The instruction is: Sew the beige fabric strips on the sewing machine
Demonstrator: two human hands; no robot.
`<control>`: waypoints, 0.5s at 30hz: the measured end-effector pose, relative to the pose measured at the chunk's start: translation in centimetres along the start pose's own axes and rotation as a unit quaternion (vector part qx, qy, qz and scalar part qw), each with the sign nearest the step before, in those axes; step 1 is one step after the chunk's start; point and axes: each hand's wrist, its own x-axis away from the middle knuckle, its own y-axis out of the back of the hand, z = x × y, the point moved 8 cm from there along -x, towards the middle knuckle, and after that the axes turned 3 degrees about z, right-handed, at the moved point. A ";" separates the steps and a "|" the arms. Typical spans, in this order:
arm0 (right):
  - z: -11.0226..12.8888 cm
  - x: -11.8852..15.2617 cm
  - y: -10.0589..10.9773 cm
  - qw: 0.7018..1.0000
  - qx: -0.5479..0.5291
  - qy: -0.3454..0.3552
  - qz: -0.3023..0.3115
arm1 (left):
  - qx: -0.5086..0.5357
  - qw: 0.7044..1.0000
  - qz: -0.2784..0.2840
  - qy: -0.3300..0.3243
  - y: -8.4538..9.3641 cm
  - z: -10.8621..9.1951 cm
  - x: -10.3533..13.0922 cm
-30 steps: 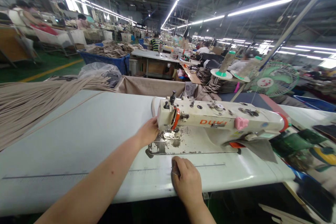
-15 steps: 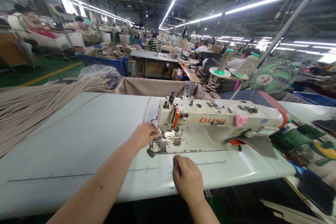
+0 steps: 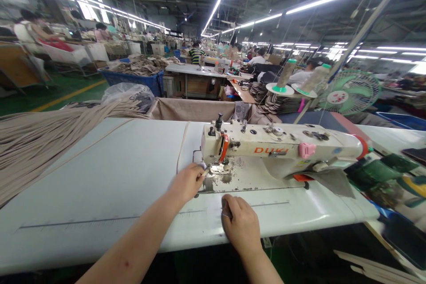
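Note:
My left hand (image 3: 189,183) is closed in a pinch beside the needle area of a white sewing machine (image 3: 242,142). Between its fingertips is the end of a narrow beige strip (image 3: 180,156), which runs back over the table past the machine's left side. My right hand (image 3: 242,222) rests curled at the table's front edge, in front of the machine bed. Something dark shows between its thumb and fingers, with a thin pale thread by it; its kind is hidden.
A heap of long beige strips (image 3: 66,135) lies on the left of the white table (image 3: 133,177). Behind are a fabric-lined bin (image 3: 193,108) and a blue crate (image 3: 133,80). Thread cones (image 3: 286,73) and a green fan (image 3: 349,93) stand back right. Co-workers sit farther off.
My left hand has shifted slightly toward me and right, and the strip's end now shows at its fingertips. My right hand stays curled in nearly the same place. The view has moved slightly.

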 end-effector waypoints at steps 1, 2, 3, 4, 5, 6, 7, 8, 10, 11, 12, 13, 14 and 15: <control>0.1 0.0 0.1 1.000 0.001 0.001 0.000 | 0.001 1.000 -0.001 0.004 -0.1 -0.1 0.1; 0.1 -0.1 0.1 1.000 0.003 0.003 -0.001 | 0.002 1.000 -0.002 0.007 -0.2 -0.2 0.2; 0.2 -0.1 0.2 1.000 0.005 0.004 -0.003 | 0.003 1.000 -0.003 0.010 -0.4 -0.4 0.3; 0.3 -0.1 0.3 1.000 0.006 0.004 -0.005 | 0.002 1.000 -0.003 0.014 -0.5 -0.6 0.3; 0.3 -0.1 0.3 1.000 0.006 0.004 -0.006 | -0.001 1.000 -0.003 0.017 -0.7 -0.8 0.4; 0.3 -0.2 0.4 1.000 0.006 0.002 -0.008 | -0.004 1.000 -0.003 0.021 -0.9 -1.0 0.5; 0.3 -0.2 0.4 1.000 0.006 0.001 -0.008 | -0.007 1.000 0.000 0.025 -1.2 -1.2 0.6; 0.3 -0.2 0.4 1.000 0.006 0.000 -0.009 | -0.010 1.000 0.003 0.028 -1.5 -1.5 0.7; 0.4 -0.2 0.4 1.000 0.006 -0.002 -0.012 | -0.019 0.999 0.011 0.036 -2.2 -2.0 0.9; 0.4 -0.2 0.4 1.000 0.005 -0.003 -0.012 | -0.026 0.999 0.015 0.039 -2.5 -2.2 1.0; 0.4 -0.2 0.3 1.000 0.004 -0.003 -0.011 | -0.033 0.998 0.018 0.042 -2.7 -2.3 1.2; 0.4 -0.1 0.3 1.000 0.003 -0.004 -0.009 | -0.041 0.998 0.022 0.042 -2.9 -2.5 1.3; 0.3 -0.1 0.3 1.000 0.002 -0.005 -0.006 | -0.048 0.998 0.027 0.042 -3.1 -2.6 1.5; 0.3 -0.1 0.3 1.000 0.001 -0.004 -0.004 | -0.055 0.997 0.033 0.041 -3.2 -2.7 1.7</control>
